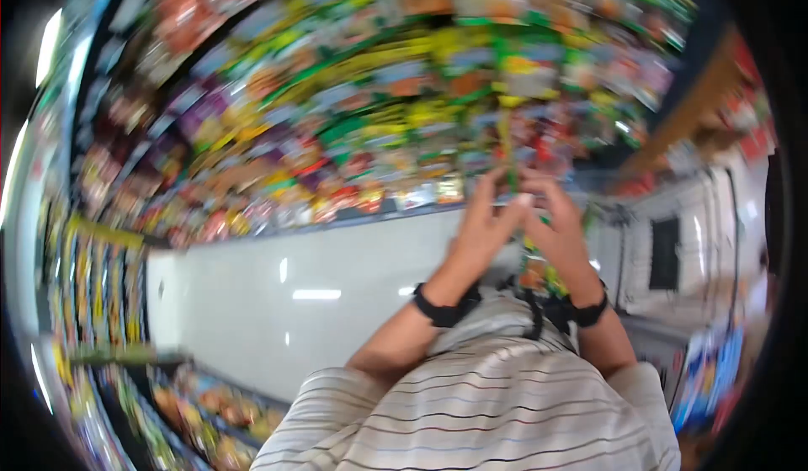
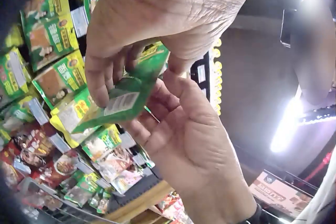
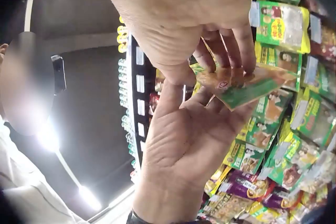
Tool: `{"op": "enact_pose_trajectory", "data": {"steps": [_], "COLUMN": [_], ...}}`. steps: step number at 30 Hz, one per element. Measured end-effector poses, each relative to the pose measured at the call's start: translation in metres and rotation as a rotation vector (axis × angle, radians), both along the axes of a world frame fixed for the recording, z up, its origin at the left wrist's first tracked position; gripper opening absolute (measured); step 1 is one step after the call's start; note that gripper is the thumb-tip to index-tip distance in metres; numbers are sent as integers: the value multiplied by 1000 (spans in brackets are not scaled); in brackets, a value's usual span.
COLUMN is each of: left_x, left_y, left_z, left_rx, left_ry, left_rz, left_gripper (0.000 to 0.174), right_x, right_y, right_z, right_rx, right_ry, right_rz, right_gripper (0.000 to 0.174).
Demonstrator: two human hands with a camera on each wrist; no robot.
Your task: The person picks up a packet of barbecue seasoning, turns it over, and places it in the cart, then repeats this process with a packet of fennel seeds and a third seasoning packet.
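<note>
Between my two hands is a flat green food packet (image 2: 144, 85) with a white barcode label (image 2: 122, 103). My left hand (image 1: 480, 234) and right hand (image 1: 559, 228) meet at it in front of my body, thumbs close together. In the left wrist view, the left fingers curl over the packet's near side while the right hand comes from below. The right wrist view shows the packet's other face (image 3: 254, 87), orange-brown and green, with the right fingers bent against it. Part of the packet is hidden behind the fingers.
Rows of hanging packets (image 3: 283, 27), mostly green and yellow, fill the rack ahead. Red packets (image 2: 39, 150) hang among them. A wire-framed structure (image 1: 673, 244) stands at right over the pale floor (image 1: 244, 303). More stocked shelves (image 1: 97, 294) line the left. The head view is blurred.
</note>
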State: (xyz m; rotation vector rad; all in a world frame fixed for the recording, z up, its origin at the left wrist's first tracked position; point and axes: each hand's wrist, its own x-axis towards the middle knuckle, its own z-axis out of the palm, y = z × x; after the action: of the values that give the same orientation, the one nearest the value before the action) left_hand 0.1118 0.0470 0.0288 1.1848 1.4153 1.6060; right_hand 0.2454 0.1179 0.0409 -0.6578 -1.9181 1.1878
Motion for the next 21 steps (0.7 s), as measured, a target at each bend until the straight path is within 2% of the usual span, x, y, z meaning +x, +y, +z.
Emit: {"op": "enact_pose_trajectory", "data": {"steps": [3, 7, 8, 10, 11, 14, 15, 18, 21], "left_x": [-23, -58, -67, -78, -80, -86, -88, -91, -89], "left_y": [-27, -70, -82, -106, -116, -136, -140, -135, -121], "left_z": [11, 10, 9, 20, 25, 33, 32, 25, 21], "left_rx": [9, 20, 60, 128, 66, 120, 114, 116, 113], "left_ry": [-160, -197, -246, -101, -284, -362, -342, -306, -281], "left_rz": [151, 364, 391, 508, 469, 497, 499, 468, 412], "left_gripper": [40, 34, 34, 35, 36, 36, 36, 37, 38], "right_x": [-34, -79, -89, -108, -114, -132, -134, -131, -126], "right_y": [-11, -23, -25, -24, -15, -17, -23, -24, -15], "right_z": [9, 6, 3, -1, -8, -7, -1, -3, -18], "right_rx": [30, 109, 0, -227, -232, -333, -335, -593, -708], "right_ry": [10, -21, 30, 112, 96, 109, 122, 16, 95], "right_rz": [201, 369, 398, 443, 460, 496, 531, 664, 597], "right_gripper": [24, 24, 24, 26, 27, 27, 28, 29, 30]}}
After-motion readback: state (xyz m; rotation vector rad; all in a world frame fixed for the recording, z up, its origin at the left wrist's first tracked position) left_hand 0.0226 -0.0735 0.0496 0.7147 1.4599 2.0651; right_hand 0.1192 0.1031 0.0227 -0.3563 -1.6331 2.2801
